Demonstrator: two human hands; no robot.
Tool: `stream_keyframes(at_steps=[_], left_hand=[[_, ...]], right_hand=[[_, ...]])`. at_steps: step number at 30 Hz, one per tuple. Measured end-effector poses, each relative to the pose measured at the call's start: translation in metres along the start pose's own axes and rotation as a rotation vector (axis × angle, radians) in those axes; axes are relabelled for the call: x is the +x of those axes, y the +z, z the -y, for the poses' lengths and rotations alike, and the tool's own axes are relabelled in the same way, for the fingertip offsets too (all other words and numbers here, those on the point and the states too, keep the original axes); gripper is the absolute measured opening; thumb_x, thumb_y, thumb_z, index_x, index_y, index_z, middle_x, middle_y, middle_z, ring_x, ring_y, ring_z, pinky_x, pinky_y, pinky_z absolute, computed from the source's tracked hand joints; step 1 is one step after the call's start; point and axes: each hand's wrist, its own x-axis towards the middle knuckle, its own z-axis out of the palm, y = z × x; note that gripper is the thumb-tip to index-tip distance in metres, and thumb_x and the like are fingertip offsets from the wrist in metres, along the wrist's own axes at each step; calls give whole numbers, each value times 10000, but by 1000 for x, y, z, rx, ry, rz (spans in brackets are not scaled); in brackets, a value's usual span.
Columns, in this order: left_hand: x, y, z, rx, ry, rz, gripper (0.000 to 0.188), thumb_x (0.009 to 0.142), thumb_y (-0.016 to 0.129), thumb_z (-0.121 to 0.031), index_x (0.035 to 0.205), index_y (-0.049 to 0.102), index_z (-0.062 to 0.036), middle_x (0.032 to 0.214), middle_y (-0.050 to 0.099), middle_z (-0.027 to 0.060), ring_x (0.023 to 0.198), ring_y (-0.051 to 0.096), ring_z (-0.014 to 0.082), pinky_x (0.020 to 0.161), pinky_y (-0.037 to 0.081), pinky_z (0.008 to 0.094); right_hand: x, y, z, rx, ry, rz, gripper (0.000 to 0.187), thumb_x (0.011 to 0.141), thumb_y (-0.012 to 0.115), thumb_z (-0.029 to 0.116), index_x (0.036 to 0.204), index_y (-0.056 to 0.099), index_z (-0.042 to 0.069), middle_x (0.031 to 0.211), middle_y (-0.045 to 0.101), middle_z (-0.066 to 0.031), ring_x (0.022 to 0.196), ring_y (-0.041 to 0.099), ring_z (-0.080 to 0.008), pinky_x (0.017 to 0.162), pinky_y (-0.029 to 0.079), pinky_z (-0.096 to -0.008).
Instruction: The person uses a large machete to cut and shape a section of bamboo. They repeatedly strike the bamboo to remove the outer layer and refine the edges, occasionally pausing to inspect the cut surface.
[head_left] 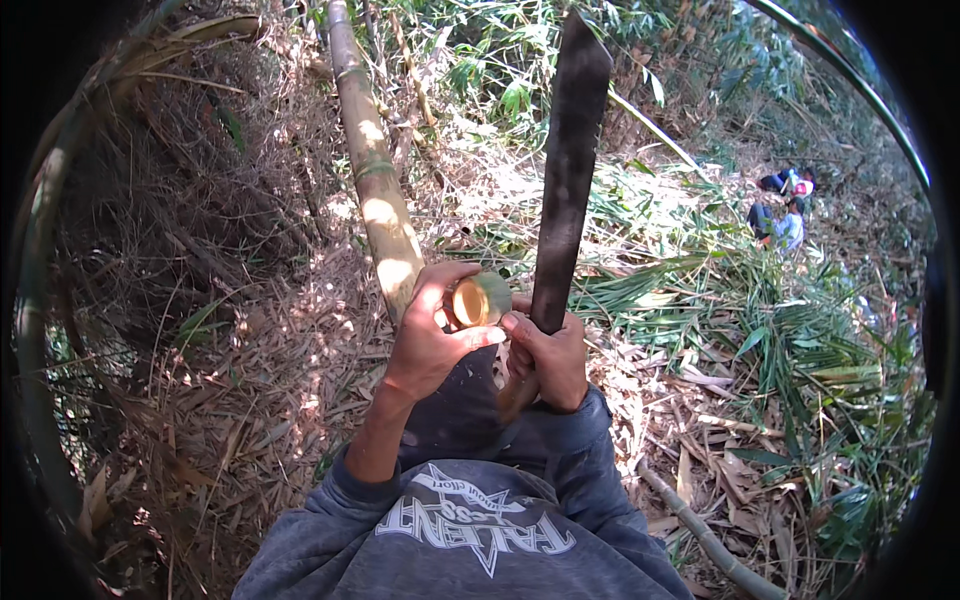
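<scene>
A short round piece of bamboo [490,296], pale green outside with a sunlit yellowish end, sits between my hands in front of my body. Curled around its left side, my left hand [422,335] grips it with the thumb along the near edge. My right hand [556,362] is wrapped round the handle of a machete [570,170]. The long dark blade points away from me, its slanted tip at the top of the view. My right thumb and fingers are close against the bamboo piece; whether they press on it I cannot tell.
Beyond my left hand a long bamboo pole [378,180] runs to the far edge. Cut green leaves [650,285] pile up at right, and dry leaves [270,400] cover the ground. A thin stem [715,550] lies near right. People [788,228] are low down at far right.
</scene>
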Motion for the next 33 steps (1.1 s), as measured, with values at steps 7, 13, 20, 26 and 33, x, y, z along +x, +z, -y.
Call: stream_keyframes(at_steps=[7, 13, 20, 26, 33], left_hand=[[-1, -9, 2, -102, -84, 152, 667, 780, 715, 25, 1358, 384, -8, 1224, 494, 84, 1117, 540, 178, 930, 483, 283], [-1, -14, -5, -120, -225, 193, 609, 849, 648, 10, 1385, 361, -14, 1196, 529, 90, 1079, 561, 159, 829, 500, 257], [-2, -15, 11, -34, -193, 94, 583, 867, 675, -89, 1364, 382, -5, 1150, 559, 96, 961, 576, 139, 686, 502, 232], [0, -10, 21, -184, -175, 86, 548, 895, 653, -160, 1343, 400, 27, 1159, 566, 106, 985, 563, 132, 765, 497, 259], [-10, 4, 28, -408, -194, 72, 623, 903, 626, -132, 1411, 307, 35, 1282, 499, 102, 1148, 493, 155, 978, 402, 282]], right_hand=[[3, 3, -2, 179, 68, -70, 223, 863, 684, 160, 930, 578, -26, 534, 423, 8, 408, 419, -93, 394, 386, -257], [8, 1, 1, 164, 63, -56, 214, 882, 658, 171, 914, 573, -22, 537, 418, 3, 408, 420, -99, 399, 396, -270], [4, 0, -5, 193, 75, -25, 246, 885, 646, 150, 1001, 558, -49, 545, 426, -2, 409, 421, -96, 399, 399, -264], [4, 3, -8, 254, 88, -45, 254, 885, 654, 155, 1002, 549, -45, 549, 422, 2, 409, 420, -94, 398, 411, -268], [0, 7, -11, 324, 83, -50, 251, 890, 653, 166, 996, 545, -35, 550, 413, 6, 412, 419, -93, 398, 414, -265]])
